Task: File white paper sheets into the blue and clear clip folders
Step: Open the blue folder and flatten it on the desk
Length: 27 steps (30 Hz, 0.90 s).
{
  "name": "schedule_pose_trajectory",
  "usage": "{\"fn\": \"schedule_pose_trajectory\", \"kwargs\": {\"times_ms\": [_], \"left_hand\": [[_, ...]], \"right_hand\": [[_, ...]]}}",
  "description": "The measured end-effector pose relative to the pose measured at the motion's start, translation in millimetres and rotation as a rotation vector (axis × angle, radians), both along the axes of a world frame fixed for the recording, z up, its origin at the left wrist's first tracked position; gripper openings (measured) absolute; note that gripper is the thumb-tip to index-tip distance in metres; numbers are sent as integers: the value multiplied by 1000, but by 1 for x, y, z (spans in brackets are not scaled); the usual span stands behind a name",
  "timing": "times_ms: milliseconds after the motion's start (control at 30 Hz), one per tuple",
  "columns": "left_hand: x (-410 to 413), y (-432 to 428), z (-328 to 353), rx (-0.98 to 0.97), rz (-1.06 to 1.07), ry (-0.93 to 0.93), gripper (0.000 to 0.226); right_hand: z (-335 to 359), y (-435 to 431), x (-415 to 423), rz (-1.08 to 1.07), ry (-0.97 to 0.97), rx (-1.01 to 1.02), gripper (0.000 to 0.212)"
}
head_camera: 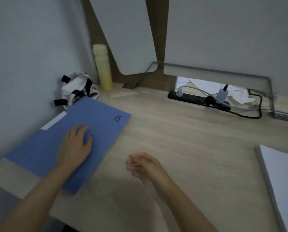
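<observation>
Two bare hands are out over the wooden desk [190, 139]: the left hand [76, 144] lies flat, fingers straight, on the closed blue folder [98, 119]. The folder sits at the desk's left side, its far corner against a white bag [76, 88] with black straps. The right hand [143, 164] is just right of the folder, fingers loosely curled and blurred, nothing plainly in them; a stack of white paper sheets [283, 168] lies at the right edge, well apart from the folder, with a yellow bottle [104, 67] and black power strip [195, 98] along the back.
</observation>
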<state>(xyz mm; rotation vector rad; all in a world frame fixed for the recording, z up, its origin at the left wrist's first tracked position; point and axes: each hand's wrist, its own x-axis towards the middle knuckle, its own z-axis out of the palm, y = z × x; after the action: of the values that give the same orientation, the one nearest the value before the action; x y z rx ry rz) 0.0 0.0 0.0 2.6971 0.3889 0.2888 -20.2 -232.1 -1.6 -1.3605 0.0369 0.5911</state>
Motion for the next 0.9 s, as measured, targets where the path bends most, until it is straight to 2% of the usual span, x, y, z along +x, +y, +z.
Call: {"fn": "schedule_pose_trajectory", "kwargs": {"times_ms": [67, 133, 233, 333, 433, 500, 567, 700, 800, 900], "left_hand": [[-1, 29, 3, 41, 111, 59, 56], [3, 58, 8, 25, 212, 167, 76], [10, 74, 8, 5, 255, 218, 110], [16, 75, 11, -27, 270, 182, 115], [16, 65, 3, 11, 263, 111, 122], [15, 57, -2, 11, 259, 82, 116], [16, 46, -4, 17, 257, 62, 98], [24, 20, -4, 47, 277, 38, 71], [30, 1, -4, -73, 253, 87, 54], [34, -26, -6, -199, 193, 113, 42]], "right_hand": [[-1, 18, -3, 23, 2, -32, 16], [-6, 33, -4, 52, 8, -53, 16], [-9, 50, -3, 77, 13, -76, 37], [-11, 60, 4, 98, 11, -47, 48], [-14, 67, 13, 108, 7, -17, 42], [-19, 69, 19, 100, 13, -8, 39], [-25, 68, 23, 70, -2, -8, 38], [-30, 48, 29, -133, -91, -33, 29], [-24, 12, 38, -296, -130, -90, 36], [-14, -31, 40, -355, -110, -96, 39]]}}
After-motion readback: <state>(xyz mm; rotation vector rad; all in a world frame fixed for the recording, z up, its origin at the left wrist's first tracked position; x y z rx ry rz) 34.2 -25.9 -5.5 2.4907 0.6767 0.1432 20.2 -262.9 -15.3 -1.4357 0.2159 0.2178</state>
